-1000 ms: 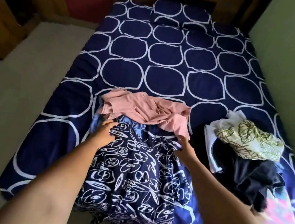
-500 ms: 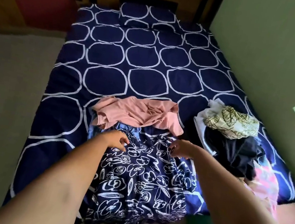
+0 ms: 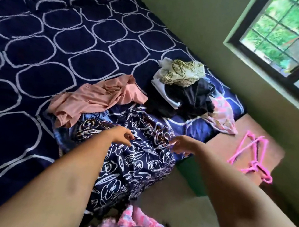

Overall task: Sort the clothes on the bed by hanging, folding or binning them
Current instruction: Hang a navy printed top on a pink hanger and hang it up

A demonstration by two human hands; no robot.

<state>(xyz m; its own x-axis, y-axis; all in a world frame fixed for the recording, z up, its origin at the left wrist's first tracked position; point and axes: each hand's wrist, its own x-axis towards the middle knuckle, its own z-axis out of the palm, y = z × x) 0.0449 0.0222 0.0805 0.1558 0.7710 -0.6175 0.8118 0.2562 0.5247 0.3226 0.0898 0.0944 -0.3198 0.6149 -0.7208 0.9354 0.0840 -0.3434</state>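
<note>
Finding 1, position. The floral navy dress (image 3: pixel 136 163) lies at lower centre of the frame, spread over the foot of the bed (image 3: pixel 57 41), with its lower part draped past the edge. The left grip (image 3: pixel 123 136) is over the dress with fingers loosely curled and no cloth visibly caught in them. The right grip (image 3: pixel 180 145) is just beside it, fingers curled. It is too blurred to tell whether it pinches fabric.

Finding 2, hazards.
- The pink top (image 3: pixel 97 100) overlaps the upper left edge of the dress. Lifting the dress would likely drag it along.
- So much cloth hangs off the bed that the dress may slide to the floor if it is released carelessly.
- The pink hangers (image 3: pixel 252 157) sit on a brown surface (image 3: pixel 219 143) at right of frame, well apart from both grips. Reaching for one with the dress in hand risks trailing the hem.
- The mixed pile (image 3: pixel 185 87) at centre right reaches the bed's right-hand edge, and one pale pink piece already hangs off it.

Finding 3, markings. No brand, label or writing can be read anywhere in view.
</note>
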